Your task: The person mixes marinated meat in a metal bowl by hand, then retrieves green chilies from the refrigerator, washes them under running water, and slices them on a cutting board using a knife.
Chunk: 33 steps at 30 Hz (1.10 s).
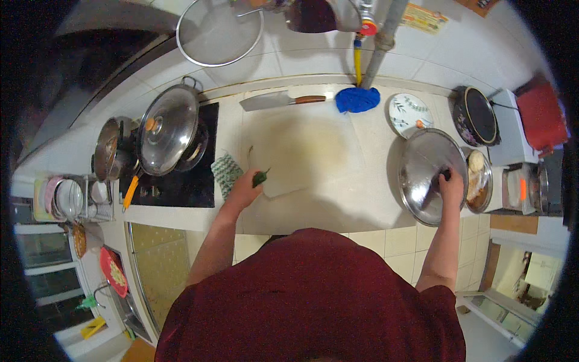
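Observation:
My left hand holds a small dark green pepper with a thin stem, above the left side of a pale, flat cutting board. Beside that hand lies a green-and-white checked cloth. On the right, my right hand grips the dark knob of a large round metal lid, which is tilted. Behind the lid, a metal dish with food in it is partly covered from view. A cleaver with a wooden handle lies at the back of the counter.
At the back sit a blue cloth and a leaf-patterned plate. A dark pot stands further right. To the left, a lidded wok and another pan stand on the black cooktop. A strainer hangs on the wall.

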### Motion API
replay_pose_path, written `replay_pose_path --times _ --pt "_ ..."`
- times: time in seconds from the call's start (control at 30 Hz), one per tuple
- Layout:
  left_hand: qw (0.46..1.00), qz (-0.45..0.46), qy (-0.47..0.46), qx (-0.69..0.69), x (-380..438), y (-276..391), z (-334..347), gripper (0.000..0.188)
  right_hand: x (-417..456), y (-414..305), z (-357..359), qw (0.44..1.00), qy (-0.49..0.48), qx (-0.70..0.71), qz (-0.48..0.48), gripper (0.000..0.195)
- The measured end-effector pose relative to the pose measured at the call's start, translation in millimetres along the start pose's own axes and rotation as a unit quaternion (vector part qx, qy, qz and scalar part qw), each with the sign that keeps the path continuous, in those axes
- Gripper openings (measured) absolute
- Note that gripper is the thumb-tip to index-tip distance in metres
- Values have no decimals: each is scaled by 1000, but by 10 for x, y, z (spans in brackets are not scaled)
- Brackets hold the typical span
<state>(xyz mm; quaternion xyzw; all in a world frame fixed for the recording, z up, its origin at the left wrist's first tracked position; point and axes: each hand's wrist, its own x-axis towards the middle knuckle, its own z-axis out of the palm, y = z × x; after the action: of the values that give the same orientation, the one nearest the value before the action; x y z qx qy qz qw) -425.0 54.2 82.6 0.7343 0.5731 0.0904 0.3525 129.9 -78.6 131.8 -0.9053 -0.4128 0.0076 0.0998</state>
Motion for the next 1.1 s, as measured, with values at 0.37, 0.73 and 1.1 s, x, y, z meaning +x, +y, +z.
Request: replay_pose_path --times 0.37,0.73,1.1 --pt "973 166 103 126 1192 134 439 48 -444 -1465 1238 959 -160 118 -202 36" --pt "979 -8 88 186 1952 -170 138 52 -436 -1842 1650 966 -224 119 -48 29" --pt "981 40 94 165 1111 -40 189 53 -1451 -1551 1202 953 -287 44 -89 42"
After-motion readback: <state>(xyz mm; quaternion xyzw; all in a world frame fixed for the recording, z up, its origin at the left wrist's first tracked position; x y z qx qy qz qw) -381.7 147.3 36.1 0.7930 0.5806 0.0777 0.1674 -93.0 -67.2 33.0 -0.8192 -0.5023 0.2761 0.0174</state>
